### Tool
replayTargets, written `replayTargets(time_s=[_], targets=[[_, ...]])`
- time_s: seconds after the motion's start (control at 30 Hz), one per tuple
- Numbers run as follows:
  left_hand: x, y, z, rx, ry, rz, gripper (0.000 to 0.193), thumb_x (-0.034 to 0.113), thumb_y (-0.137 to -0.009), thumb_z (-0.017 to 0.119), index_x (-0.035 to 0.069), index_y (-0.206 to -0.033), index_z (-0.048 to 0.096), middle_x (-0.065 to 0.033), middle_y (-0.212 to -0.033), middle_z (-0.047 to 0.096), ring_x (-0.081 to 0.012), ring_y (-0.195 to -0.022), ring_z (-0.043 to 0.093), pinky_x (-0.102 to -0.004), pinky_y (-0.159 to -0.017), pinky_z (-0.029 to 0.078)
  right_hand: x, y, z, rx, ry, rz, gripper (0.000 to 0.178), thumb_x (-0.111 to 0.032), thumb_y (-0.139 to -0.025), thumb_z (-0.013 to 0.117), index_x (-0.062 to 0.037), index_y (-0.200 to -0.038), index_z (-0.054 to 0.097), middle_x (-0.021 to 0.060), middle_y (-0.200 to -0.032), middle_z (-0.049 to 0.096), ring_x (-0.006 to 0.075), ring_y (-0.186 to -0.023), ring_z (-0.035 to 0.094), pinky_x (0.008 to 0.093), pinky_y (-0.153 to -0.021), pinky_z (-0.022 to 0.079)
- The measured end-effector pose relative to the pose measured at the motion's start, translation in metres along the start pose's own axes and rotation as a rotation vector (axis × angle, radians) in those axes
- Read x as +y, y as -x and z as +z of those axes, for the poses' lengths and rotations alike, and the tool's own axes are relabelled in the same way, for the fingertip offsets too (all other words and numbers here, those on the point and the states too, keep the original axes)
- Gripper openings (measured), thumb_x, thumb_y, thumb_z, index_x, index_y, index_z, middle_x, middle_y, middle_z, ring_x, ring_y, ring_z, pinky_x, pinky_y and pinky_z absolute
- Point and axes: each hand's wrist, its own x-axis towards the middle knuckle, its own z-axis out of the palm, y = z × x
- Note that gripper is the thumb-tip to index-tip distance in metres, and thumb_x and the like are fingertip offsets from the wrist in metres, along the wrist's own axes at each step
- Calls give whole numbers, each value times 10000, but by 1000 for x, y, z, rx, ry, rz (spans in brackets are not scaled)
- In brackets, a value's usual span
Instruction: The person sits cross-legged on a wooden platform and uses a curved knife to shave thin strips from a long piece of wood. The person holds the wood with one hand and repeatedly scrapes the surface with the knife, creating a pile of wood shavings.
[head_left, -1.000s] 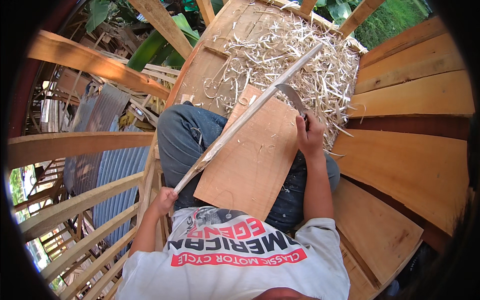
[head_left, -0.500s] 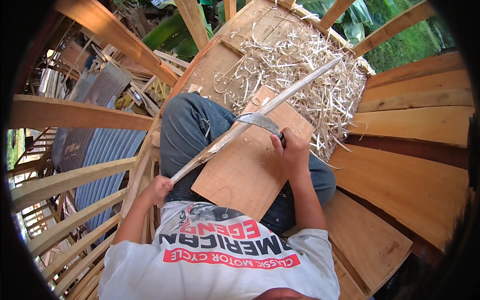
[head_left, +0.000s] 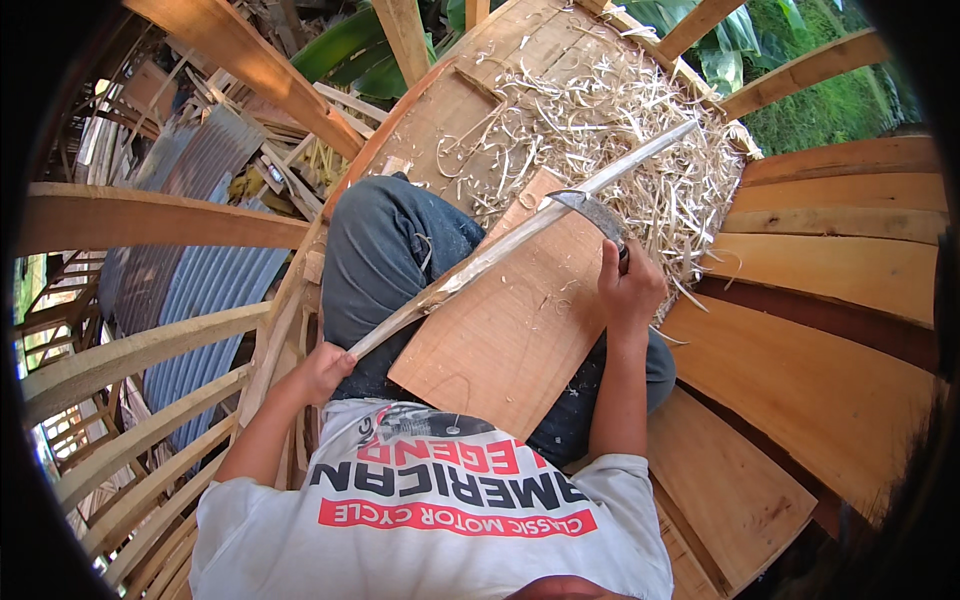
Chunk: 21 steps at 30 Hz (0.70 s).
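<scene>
My left hand (head_left: 327,371) is closed round the near end of a long pale wooden stick (head_left: 512,240), which slants away to the upper right. In my right hand (head_left: 632,284) is the dark handle of a knife with a curved metal blade (head_left: 590,211). That blade lies across the stick, past its middle. Beneath the stick, a flat wooden board (head_left: 505,335) rests over my lap and crossed legs. The stick's surface is shaved pale, with a rougher brown patch nearer my left hand.
Curly wood shavings (head_left: 610,130) are heaped on the plank floor (head_left: 445,140) ahead. Wooden slats (head_left: 150,345) curve along the left, with corrugated metal sheets (head_left: 205,320) beyond them. Wide planks (head_left: 810,365) form the right side. Green plants show past the far posts.
My right hand and the knife have moved up and right along the stick, toward its far end. My left hand keeps its hold, shifted only slightly.
</scene>
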Motion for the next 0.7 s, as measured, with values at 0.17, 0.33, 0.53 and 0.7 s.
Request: replayTargets(time_s=[0.17,0.33,0.53,0.7], targets=[[-4,-3,-1,-35,23,89,666,637,-903,397,74,-557,315,46,-541,289,-78,-520,263,-278,-456,246,41,-17,-9,99,-70,648,513,-416,-938,503,20,-672,541,120,-482,450,240,-472,485,364,-492,359],[-3,-2,-2,-108,170,-44,639,613,-914,406,77,-571,341,49,-560,310,-72,-503,285,-256,-450,248,51,-1,-16,143,-365,335,436,-355,-919,567,7,-680,521,73,-483,407,168,-450,388,322,-463,318],[14,-1,-4,-127,194,-71,624,601,-919,408,72,-592,359,40,-578,323,-79,-500,306,-254,-452,272,-29,17,-7,-326,-312,-45,365,-350,-788,723,-60,-664,539,67,-494,515,242,-450,541,348,-450,423],[21,1,-4,-116,147,-118,642,612,-915,398,59,-590,366,24,-582,343,-89,-508,314,-258,-459,292,-38,12,-1,-273,-180,-64,457,-442,-773,708,-66,-616,501,59,-486,514,245,-444,543,351,-432,413]])
